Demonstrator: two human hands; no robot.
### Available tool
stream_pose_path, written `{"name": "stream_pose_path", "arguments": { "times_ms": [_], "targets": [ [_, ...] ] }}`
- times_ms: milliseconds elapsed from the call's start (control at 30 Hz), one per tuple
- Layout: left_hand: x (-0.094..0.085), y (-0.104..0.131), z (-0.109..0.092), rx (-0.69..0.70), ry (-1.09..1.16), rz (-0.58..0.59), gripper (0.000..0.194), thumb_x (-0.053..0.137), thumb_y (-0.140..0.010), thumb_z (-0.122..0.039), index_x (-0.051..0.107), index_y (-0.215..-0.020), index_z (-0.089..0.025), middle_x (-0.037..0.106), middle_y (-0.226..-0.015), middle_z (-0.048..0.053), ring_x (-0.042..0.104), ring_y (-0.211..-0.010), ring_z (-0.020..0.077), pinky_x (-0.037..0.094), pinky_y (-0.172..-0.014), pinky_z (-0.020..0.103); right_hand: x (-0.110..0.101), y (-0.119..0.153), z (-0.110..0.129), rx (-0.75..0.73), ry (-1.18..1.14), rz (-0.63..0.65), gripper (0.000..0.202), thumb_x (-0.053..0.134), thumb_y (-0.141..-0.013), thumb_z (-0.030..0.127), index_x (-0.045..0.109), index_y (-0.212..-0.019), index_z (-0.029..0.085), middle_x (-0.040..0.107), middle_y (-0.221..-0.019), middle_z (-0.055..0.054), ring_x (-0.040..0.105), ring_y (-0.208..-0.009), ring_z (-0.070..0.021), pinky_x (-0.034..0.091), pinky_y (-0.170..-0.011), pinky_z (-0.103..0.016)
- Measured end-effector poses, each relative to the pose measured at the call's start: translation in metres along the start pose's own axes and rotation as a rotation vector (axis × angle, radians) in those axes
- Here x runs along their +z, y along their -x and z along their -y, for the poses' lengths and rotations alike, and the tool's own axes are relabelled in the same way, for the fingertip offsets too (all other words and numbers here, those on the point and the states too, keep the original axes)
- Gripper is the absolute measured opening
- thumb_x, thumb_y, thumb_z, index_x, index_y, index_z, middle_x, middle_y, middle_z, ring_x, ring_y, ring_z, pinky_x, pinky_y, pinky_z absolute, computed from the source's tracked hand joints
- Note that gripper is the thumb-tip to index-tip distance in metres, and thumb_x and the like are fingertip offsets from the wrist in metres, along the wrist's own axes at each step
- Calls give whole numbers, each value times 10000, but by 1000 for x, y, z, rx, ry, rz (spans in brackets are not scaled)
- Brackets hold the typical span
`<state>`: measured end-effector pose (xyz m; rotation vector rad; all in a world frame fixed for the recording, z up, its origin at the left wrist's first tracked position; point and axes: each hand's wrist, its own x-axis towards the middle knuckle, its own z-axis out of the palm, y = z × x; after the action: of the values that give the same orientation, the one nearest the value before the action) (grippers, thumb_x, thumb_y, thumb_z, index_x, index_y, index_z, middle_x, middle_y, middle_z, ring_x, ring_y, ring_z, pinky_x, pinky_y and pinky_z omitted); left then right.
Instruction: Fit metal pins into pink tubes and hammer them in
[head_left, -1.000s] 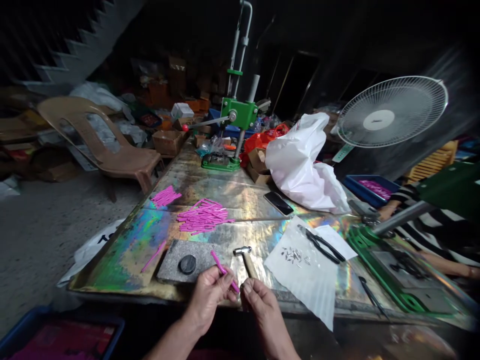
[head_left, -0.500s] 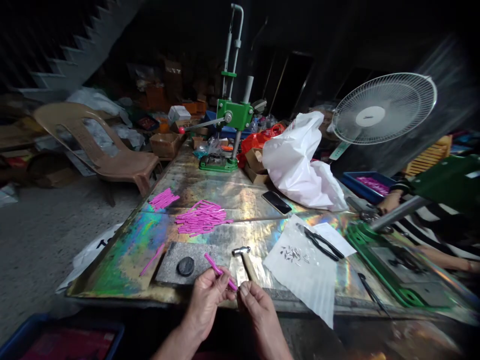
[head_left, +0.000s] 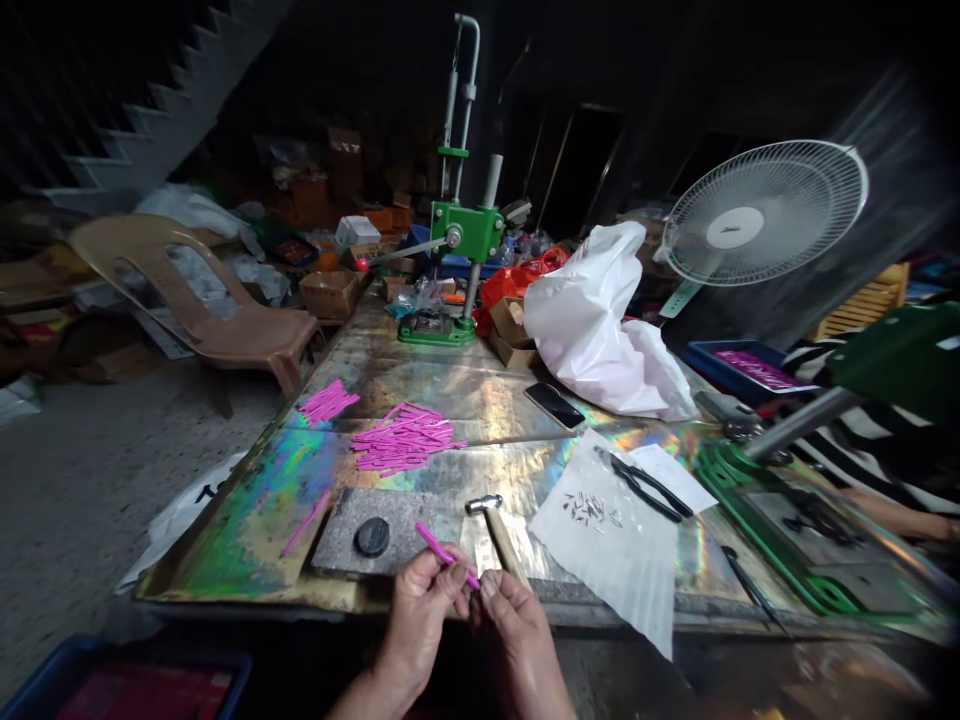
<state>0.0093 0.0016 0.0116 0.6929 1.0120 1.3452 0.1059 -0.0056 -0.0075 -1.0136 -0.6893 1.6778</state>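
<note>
My left hand (head_left: 426,612) is closed around a thin pink tube (head_left: 429,538), its far end pointing up and left over the table edge. Against the tube's near end, my right hand (head_left: 514,618) pinches with thumb and forefinger; whatever is between those fingertips is hidden. A ball-peen hammer (head_left: 496,535) lies just beyond my right hand. Left of my hands, a round black disc (head_left: 371,537) rests on a grey stone slab (head_left: 341,515). Small metal pieces (head_left: 591,508) are scattered on a white sheet (head_left: 637,560) to the right.
Pink tubes lie in a large pile (head_left: 405,438) and a smaller one (head_left: 328,402). Black pliers (head_left: 649,485), a phone (head_left: 555,405) and a white bag (head_left: 589,330) sit right of centre. Green presses stand at the back (head_left: 465,235) and right (head_left: 795,560), near a person in striped clothing.
My hands have come together, with the tube's near end now meeting my right fingertips. At the right, the other person's hand has left the blue tray, where a white sheet now shows.
</note>
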Motion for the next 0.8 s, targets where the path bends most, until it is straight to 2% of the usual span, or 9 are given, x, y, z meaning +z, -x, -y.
{"name": "stream_pose_path", "arguments": {
  "times_ms": [167, 333, 533, 633, 700, 800],
  "targets": [
    [-1, -1, -3, 25, -59, -30, 234, 667, -617, -354, 603, -646, -131, 516, -475, -46, 421, -419, 60, 362, -469, 185, 3, 2, 7, -4, -12, 31, 309, 620, -655, 399, 430, -542, 184, 402, -476, 59, 271, -460, -82, 223, -484, -223],
    [-3, -2, -8, 64, -109, -76, 214, 665, -617, -339, 607, -639, -134, 586, -543, -22, 466, -435, 68, 382, -492, 191, 5, -3, 4, -3, 23, 8, 336, 635, -628, 444, 419, -574, 191, 371, -463, 75, 248, -446, -76, 180, -457, -207],
    [-6, -2, -15, 41, -37, -77, 227, 655, -627, -346, 583, -633, -130, 567, -529, -25, 461, -407, 63, 367, -434, 178, 7, -7, -3, -30, 75, 71, 352, 594, -659, 481, 403, -589, 194, 359, -483, 73, 230, -455, -76, 181, -456, -206],
    [-19, -7, -27, 68, -20, -100, 217, 647, -636, -338, 575, -648, -133, 590, -547, -15, 466, -403, 61, 369, -428, 175, 3, -6, 4, -44, 152, 88, 303, 553, -702, 475, 472, -659, 187, 361, -533, 63, 272, -490, -87, 231, -481, -212],
    [-35, -13, -38, 131, -54, -152, 197, 650, -631, -318, 577, -651, -137, 602, -550, -14, 476, -406, 63, 375, -432, 173, -4, -6, 11, -59, 225, 55, 302, 545, -702, 487, 510, -718, 188, 365, -550, 59, 295, -502, -94, 252, -487, -214],
    [-62, -21, -53, 244, -165, -239, 150, 639, -636, -281, 588, -649, -140, 605, -547, -22, 474, -399, 57, 390, -449, 175, -19, -8, 21, -95, 375, -10, 310, 554, -689, 494, 522, -686, 186, 374, -556, 53, 318, -516, -98, 271, -494, -211]
  ]
}}
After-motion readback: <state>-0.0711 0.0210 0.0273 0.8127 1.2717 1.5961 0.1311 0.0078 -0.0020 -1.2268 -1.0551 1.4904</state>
